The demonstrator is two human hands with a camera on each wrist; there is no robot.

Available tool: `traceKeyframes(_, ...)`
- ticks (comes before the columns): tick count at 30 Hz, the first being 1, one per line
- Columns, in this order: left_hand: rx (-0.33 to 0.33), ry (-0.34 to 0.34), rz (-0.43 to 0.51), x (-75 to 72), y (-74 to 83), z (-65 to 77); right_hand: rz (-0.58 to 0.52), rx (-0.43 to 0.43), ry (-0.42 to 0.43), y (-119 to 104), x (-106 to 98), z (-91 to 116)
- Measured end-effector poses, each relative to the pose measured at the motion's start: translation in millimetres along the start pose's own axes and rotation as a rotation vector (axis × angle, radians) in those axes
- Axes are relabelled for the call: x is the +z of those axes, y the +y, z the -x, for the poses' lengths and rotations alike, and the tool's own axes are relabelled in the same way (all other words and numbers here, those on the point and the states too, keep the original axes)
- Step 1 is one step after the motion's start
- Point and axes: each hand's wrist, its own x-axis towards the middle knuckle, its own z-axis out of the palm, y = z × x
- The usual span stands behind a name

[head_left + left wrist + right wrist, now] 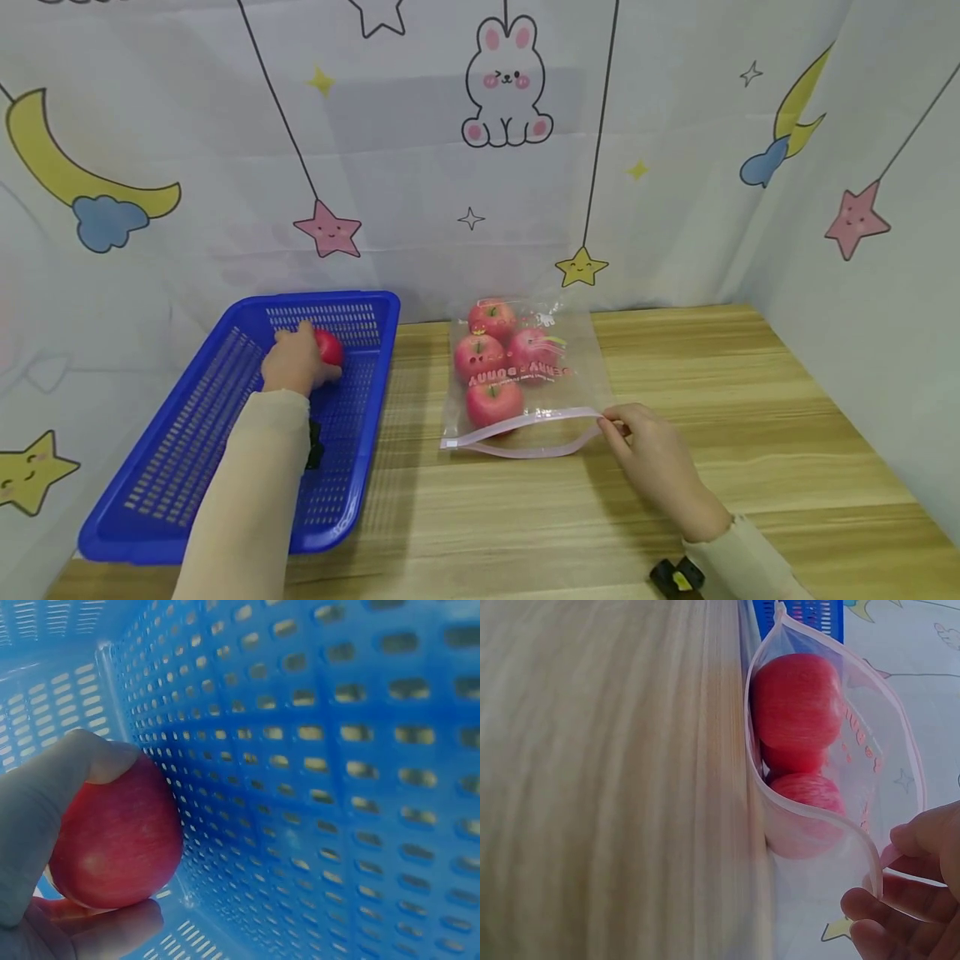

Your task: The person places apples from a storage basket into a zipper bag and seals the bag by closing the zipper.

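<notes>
Inside the blue plastic basket (191,400), my left hand (294,358) grips a red apple (124,832), thumb on one side and fingers on the other, close to the perforated wall. A clear zip bag (581,358) lies on the table with several red apples (495,403) in it. Its pink-edged mouth gapes toward me, and printed red lettering shows on its face. My right hand (660,457) pinches the right corner of that mouth between thumb and fingers. The right wrist view looks into the bag's opening, where apples (799,701) sit one behind another.
The wooden table (675,375) runs back to a white cloth backdrop (420,167) printed with stars, moons and a rabbit. A black strap device (677,577) is at my right wrist. Part of the basket floor is hidden under my left arm.
</notes>
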Motion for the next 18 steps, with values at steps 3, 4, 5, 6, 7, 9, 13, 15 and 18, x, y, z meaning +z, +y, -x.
traceKeyframes(3,-0.02,0.002,-0.004,-1.6,1.6,0.1,0.002,0.001,0.002,0.5,0.7,0.0)
traceKeyframes(4,-0.026,0.002,-0.005,-1.9,2.0,0.2,0.002,0.001,0.003,0.6,0.8,0.0)
traceKeyframes(5,-0.031,0.005,-0.003,-2.0,2.2,0.3,0.0,0.001,0.003,0.5,0.8,0.0)
traceKeyframes(6,-0.037,0.006,-0.001,-1.8,2.3,0.2,-0.002,0.001,0.003,0.3,0.6,0.0)
traceKeyframes(7,-0.038,0.006,0.001,-1.7,2.2,0.0,-0.004,0.003,0.003,0.0,0.3,0.0)
traceKeyframes(9,-0.034,0.003,0.004,-0.7,1.5,-1.3,-0.007,0.003,0.003,-0.4,-0.1,0.2)
traceKeyframes(13,-0.017,-0.021,0.019,0.6,1.5,-2.4,-0.006,0.001,0.003,-0.6,-0.4,0.2)
traceKeyframes(15,-0.009,-0.046,0.028,0.4,2.4,-1.7,-0.004,0.001,0.001,-0.5,-0.4,0.2)
traceKeyframes(18,-0.008,-0.104,0.037,-1.9,4.4,0.1,-0.004,0.002,-0.001,-0.1,-0.4,0.3)
